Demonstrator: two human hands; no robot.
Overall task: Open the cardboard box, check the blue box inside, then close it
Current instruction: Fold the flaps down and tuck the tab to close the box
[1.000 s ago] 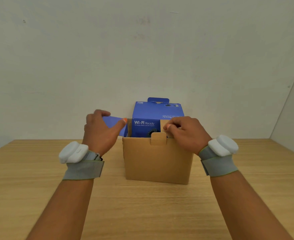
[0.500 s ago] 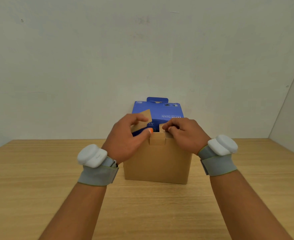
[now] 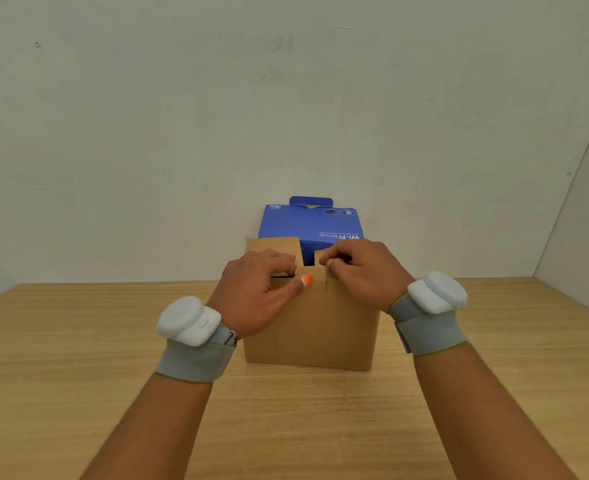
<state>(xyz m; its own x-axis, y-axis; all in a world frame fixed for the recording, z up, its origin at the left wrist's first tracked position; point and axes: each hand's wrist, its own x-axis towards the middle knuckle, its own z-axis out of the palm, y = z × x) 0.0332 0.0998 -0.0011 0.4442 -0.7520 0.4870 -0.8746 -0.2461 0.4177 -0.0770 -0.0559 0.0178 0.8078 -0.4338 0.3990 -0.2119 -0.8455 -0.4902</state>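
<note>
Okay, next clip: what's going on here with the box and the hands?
A person is working at the top of a brown cardboard box that stands on a light wooden table. The left hand pinches the left side flap, the right hand the smaller right one, both folded inward above the front tab. A blue printed lid panel, reading "Wi-Fi Ready" upside down, stands upright behind them. The box is not yet closed.
</note>
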